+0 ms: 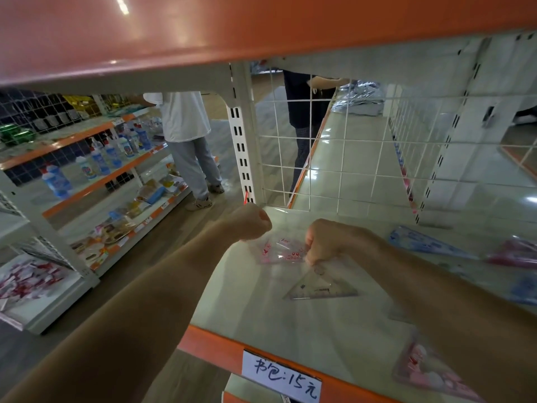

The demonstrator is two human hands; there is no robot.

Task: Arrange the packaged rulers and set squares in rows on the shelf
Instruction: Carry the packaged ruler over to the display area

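Both hands, left hand (252, 222) and right hand (328, 242), pinch the pink-printed packet (280, 251) flat on the shelf (290, 324), clear set square (321, 286) just below right grip, scattered packets (430, 244) right of it, rows barely started

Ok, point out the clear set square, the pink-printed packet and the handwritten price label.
clear set square (321, 287), head view, middle of its face
pink-printed packet (280, 251), head view, middle
handwritten price label (283, 376), head view, middle

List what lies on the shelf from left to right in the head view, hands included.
Left hand → pink-printed packet → right hand → blue packet → red packet.
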